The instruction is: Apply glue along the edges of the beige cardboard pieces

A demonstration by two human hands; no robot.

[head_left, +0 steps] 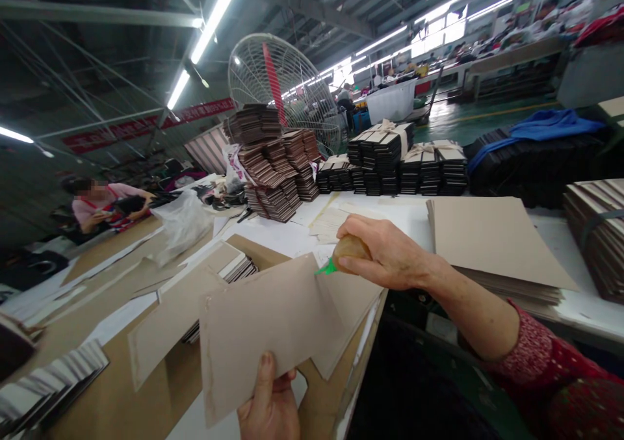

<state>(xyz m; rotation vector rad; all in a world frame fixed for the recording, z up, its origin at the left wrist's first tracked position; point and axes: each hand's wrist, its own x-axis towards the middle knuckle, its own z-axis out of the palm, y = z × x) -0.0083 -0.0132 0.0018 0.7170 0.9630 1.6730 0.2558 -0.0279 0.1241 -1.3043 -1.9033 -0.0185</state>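
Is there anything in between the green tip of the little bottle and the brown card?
Nothing visible. The right hand holds the bottle, its green tip at the card's top edge. The left hand grips the card from below.

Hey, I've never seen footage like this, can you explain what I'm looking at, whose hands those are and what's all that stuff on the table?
There is one picture, from a camera worn on a person's head, looking forward and down, so the two bare hands are the wearer's own. The left hand holds up a cut piece of brown cardboard by its lower edge. The right hand grips a small bottle with a green nozzle touching the cardboard's top edge. On the white table lie flat cardboard sheets and stacks of dark folded pieces. Another person sits at far left.
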